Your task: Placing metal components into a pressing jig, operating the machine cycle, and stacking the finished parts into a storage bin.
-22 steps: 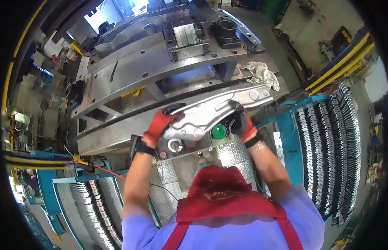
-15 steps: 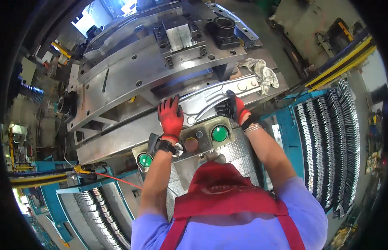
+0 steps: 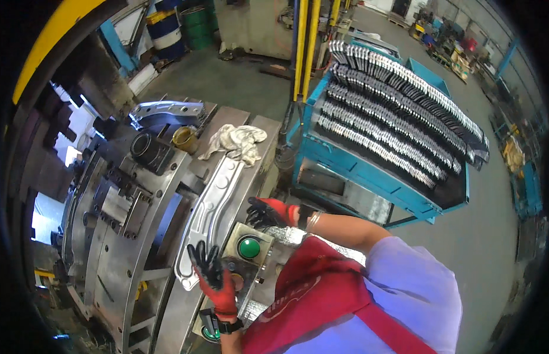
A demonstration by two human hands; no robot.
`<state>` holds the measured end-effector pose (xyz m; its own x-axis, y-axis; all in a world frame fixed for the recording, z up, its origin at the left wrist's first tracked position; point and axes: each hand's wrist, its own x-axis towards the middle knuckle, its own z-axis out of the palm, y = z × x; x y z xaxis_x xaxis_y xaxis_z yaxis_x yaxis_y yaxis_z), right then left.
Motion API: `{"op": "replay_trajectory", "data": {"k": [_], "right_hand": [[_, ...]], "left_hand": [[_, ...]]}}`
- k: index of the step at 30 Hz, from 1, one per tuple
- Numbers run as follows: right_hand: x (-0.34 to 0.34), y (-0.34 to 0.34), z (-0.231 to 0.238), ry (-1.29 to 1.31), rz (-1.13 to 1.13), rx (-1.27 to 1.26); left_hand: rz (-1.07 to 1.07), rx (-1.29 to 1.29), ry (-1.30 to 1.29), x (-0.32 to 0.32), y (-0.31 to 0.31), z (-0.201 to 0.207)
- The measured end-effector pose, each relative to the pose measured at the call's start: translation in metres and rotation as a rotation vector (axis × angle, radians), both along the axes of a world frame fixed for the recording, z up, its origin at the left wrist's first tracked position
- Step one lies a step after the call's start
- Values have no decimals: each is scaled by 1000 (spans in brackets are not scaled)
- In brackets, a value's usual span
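Observation:
A long, curved, pressed metal part (image 3: 211,197) lies on the flat front ledge of a steel die (image 3: 112,277). My left hand (image 3: 214,280), in a red glove with black fingers, is raised by the part's near end. Its fingers are spread and nothing is in them. My right hand (image 3: 273,213), gloved the same way, hovers beside the part's inner edge, just above a control box (image 3: 234,245) with a green button (image 3: 249,248). Its fingers are apart, and I see nothing held.
A crumpled white rag (image 3: 239,143) lies at the part's far end, near a small yellowish pot (image 3: 185,140). To the right stands a blue rack (image 3: 369,177) packed with rows of similar metal parts (image 3: 398,112). Yellow posts (image 3: 304,53) rise between die and rack.
My view has swung to the right, bringing the rack into full sight. Both hands have come away from the metal part, and my left hand has turned to show its black-coated side.

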<state>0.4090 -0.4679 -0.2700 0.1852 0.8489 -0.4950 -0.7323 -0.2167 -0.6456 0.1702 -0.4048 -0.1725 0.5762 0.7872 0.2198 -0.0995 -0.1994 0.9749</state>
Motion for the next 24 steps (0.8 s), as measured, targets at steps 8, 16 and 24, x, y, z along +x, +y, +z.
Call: {"op": "replay_trajectory", "data": {"k": [8, 16, 24], "right_hand": [[78, -92, -77, 222, -174, 84], [189, -215, -122, 232, -194, 217], [263, -330, -73, -309, -257, 41]], "left_hand": [[-559, -206, 10, 92, -51, -14], [-784, -286, -56, 306, -119, -31], [-317, 300, 132, 547, -114, -5]]}}
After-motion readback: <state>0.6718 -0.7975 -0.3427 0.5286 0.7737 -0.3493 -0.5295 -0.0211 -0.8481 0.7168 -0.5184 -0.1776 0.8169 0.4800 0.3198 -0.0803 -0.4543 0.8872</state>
